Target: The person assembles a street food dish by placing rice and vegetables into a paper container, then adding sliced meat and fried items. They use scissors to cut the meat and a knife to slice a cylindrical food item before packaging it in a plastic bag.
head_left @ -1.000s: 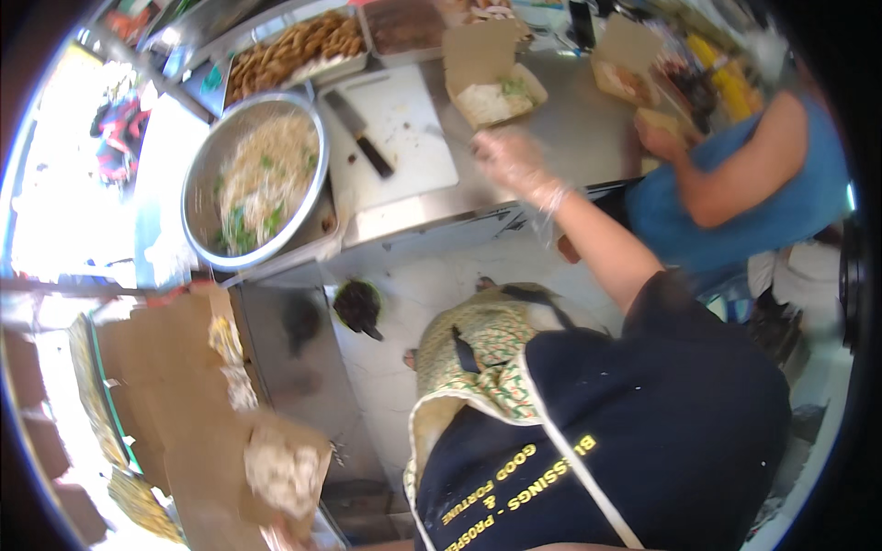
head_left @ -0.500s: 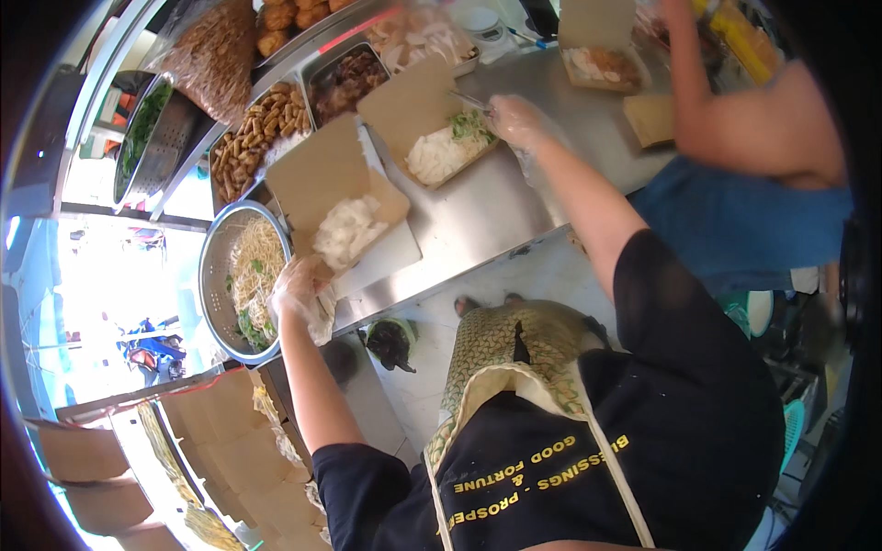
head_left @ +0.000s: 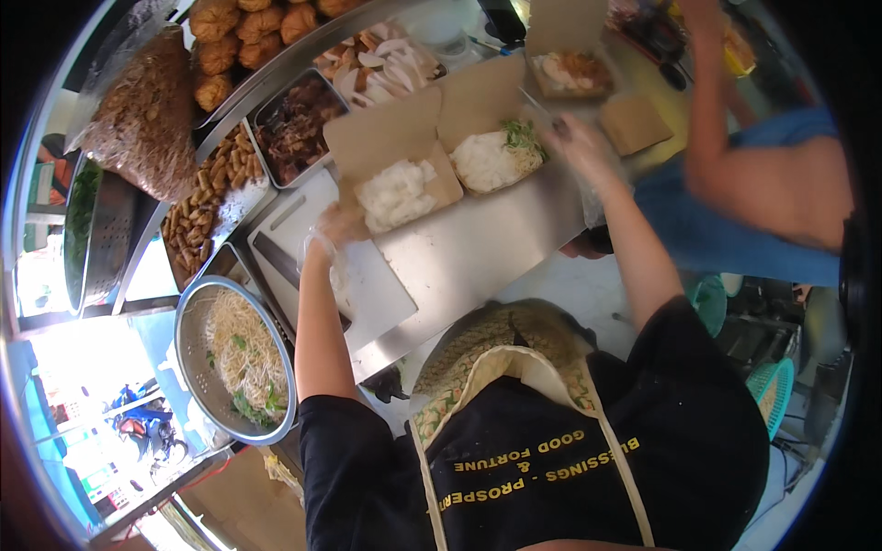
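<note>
My left hand (head_left: 338, 228), in a clear plastic glove and a little blurred, holds the left edge of an open cardboard takeaway box (head_left: 446, 188) with white rice noodles (head_left: 397, 195) in it. Touching it on the right is a second open takeaway box (head_left: 487, 188), holding white noodles, bean sprouts and shredded greens (head_left: 522, 138). Beside that box's right side, my gloved right hand (head_left: 583, 147) is closed on a thin metal utensil (head_left: 536, 103); its exact kind is unclear. Beneath my left forearm lie a white cutting board (head_left: 381, 289) and a knife (head_left: 276, 257).
A colander (head_left: 184, 363) of bean sprouts and herbs stands at left. Trays of sliced rolls (head_left: 211, 197), dark meat (head_left: 299, 119) and pale slices (head_left: 386, 64) line the back. Another filled box (head_left: 574, 73) stands far right, near a co-worker's arm (head_left: 707, 110) and a folded cardboard piece (head_left: 634, 124).
The left box has moved right and away from me with my left hand, up against the second box, uncovering the cutting board and knife. My right hand has shifted right. The view has turned somewhat.
</note>
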`<state>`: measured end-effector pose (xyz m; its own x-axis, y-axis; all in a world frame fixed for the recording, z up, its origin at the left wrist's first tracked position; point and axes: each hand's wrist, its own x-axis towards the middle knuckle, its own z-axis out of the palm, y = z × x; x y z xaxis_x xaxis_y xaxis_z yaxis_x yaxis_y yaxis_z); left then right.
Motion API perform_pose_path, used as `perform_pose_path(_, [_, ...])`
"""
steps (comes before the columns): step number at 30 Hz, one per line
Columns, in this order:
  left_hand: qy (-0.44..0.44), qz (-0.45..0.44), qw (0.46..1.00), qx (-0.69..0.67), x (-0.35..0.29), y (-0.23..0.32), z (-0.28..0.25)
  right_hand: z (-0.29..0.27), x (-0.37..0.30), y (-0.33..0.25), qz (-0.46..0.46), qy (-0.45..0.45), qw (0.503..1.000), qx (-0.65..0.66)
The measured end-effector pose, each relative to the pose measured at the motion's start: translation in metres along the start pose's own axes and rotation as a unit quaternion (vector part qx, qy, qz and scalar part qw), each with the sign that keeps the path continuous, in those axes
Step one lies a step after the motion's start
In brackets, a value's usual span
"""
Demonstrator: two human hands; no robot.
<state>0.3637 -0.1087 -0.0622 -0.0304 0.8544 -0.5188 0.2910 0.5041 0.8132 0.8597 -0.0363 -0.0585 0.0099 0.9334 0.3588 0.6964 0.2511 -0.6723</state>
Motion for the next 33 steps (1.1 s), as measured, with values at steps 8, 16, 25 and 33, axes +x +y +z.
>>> perform_pose_path(8, [0.127, 0.059, 0.871, 0.471, -0.027, 0.098, 0.068, -0.024, -0.086, -0.101, 0.149, -0.029, 0.982, 0.115])
perform_pose_path(16, [0.047, 0.166, 0.845, 0.505, 0.003, 0.106, 0.122, 0.028, -0.101, -0.135, 0.028, -0.15, 0.987, 0.05])
perform_pose_path(25, [0.152, -0.039, 0.914, 0.373, -0.014, 0.116, 0.059, -0.009, -0.074, -0.122, 0.138, -0.17, 0.973, 0.079])
perform_pose_path(33, [0.093, 0.143, 0.858, 0.484, 0.015, 0.113, 0.129, 0.015, -0.087, -0.12, 0.061, -0.221, 0.967, 0.107])
